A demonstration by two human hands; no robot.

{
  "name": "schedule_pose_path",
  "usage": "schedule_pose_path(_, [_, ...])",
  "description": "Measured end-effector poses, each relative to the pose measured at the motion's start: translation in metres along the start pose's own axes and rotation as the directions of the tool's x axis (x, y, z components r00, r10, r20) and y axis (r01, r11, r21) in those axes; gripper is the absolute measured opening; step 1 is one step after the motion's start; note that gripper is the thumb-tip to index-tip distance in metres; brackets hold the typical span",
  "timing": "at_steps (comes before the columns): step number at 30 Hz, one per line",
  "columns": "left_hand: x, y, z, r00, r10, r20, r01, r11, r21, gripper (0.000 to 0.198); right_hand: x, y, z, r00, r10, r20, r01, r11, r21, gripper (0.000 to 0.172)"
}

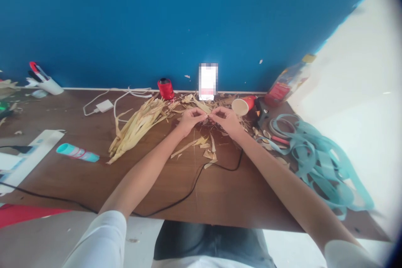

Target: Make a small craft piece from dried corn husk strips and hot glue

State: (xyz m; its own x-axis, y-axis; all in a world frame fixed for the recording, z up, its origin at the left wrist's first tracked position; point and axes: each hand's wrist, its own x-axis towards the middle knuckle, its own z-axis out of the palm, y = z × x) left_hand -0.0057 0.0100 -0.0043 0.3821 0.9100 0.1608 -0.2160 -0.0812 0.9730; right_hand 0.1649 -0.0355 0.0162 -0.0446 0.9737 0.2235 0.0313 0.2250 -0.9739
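Left hand: the left hand [190,120] reaches in from the lower left, fingers curled and clenched in a pinch, its grip closed on one side of a small husk piece [204,119].

Right hand: the right hand [228,121] comes in from the lower right, its grip pinched on the other side of the same piece, fingertips almost meeting those of the left hand.

Held piece: it sits between the two grips, above the tabletop [176,194]; it is too thin and shadowed to make out its exact form.

Nearest things: loose husk scraps [201,150] lie just below the hands, and a heap of dried husk strips [136,129] lies to the left of the left hand. A black cable [194,184] runs across the tabletop beneath both forearms.

Right of the hands: a tipped red-and-white paper cup [240,106] lies just beyond the right hand, beside a hot glue gun [261,112]. Loops of teal ribbon [317,163] spread toward the tabletop's right edge.

Far side: a red spool [165,88], a pixelated white card [207,81] and a plastic bottle [289,81] stand by a blue wall [201,16].

Left side: a white charger [104,106], a teal tube [77,153] and a white pen holder [47,86] sit apart from the hands.
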Motion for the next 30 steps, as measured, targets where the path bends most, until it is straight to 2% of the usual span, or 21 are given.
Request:
schedule_pose_path(8, [-0.001, 0.003, 0.000, 1.000, -0.029, 0.011, 0.030, 0.998, -0.059, 0.038, -0.001, -0.003, 0.000, 1.000, 0.000, -0.014, 0.000, 1.000, -0.001, 0.034])
schedule_pose_path(18, [-0.002, 0.004, 0.001, 1.000, -0.025, 0.002, 0.025, 0.999, -0.041, 0.035, 0.000, 0.003, -0.001, 1.000, -0.015, 0.007, 0.015, 1.000, -0.016, 0.033])
schedule_pose_path(24, [-0.002, 0.004, 0.001, 0.999, -0.035, 0.002, 0.035, 0.996, -0.085, 0.034, -0.003, 0.008, -0.001, 0.994, -0.100, -0.052, 0.090, 0.984, -0.156, 0.029])
schedule_pose_path(30, [-0.003, 0.006, 0.002, 1.000, -0.023, 0.010, 0.024, 0.992, -0.122, 0.032, -0.005, 0.003, 0.001, 0.997, -0.077, -0.022, 0.074, 0.989, -0.131, 0.027])
